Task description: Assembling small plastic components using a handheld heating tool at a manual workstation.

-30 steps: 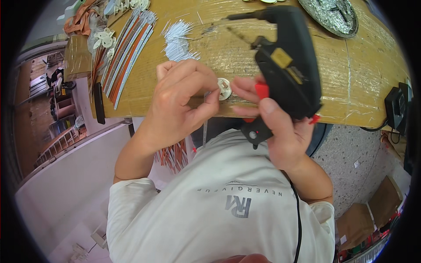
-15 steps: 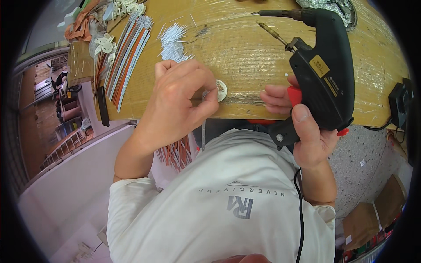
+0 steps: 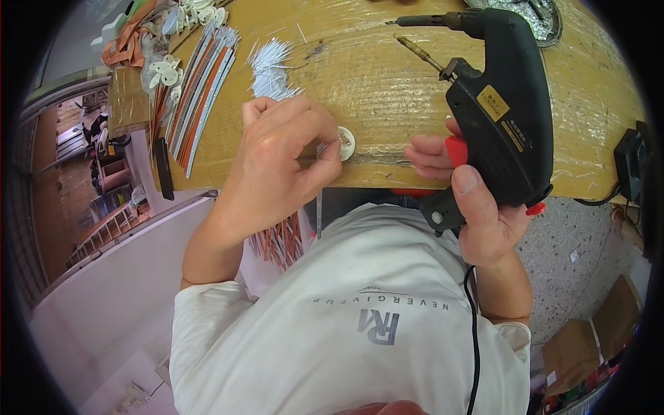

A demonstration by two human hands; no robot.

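My right hand (image 3: 484,214) grips a black soldering gun (image 3: 501,131) by its handle, its fingers around the red trigger (image 3: 456,150). The gun's brass tip and dark tube point to the upper left, above the table. At the table's near edge my left hand (image 3: 283,152) is closed in a pinch. A thin grey strip (image 3: 319,214) hangs down below its fingers, over the edge; its upper part is hidden behind the hand. Right beside the fingertips is a small round white disc (image 3: 348,145) with tiny spots on it. I cannot tell whether the fingers touch the disc.
On the wooden table (image 3: 387,83) lie a heap of short white sticks (image 3: 270,66), a bundle of orange and grey strips (image 3: 205,97) and white disc pieces (image 3: 166,70). A metal tray (image 3: 546,21) stands at the far right. A black cable (image 3: 474,346) runs down my shirt.
The soldering gun and my right hand have shifted slightly left. My left hand stays nearly in place, still in its pinch beside the disc.
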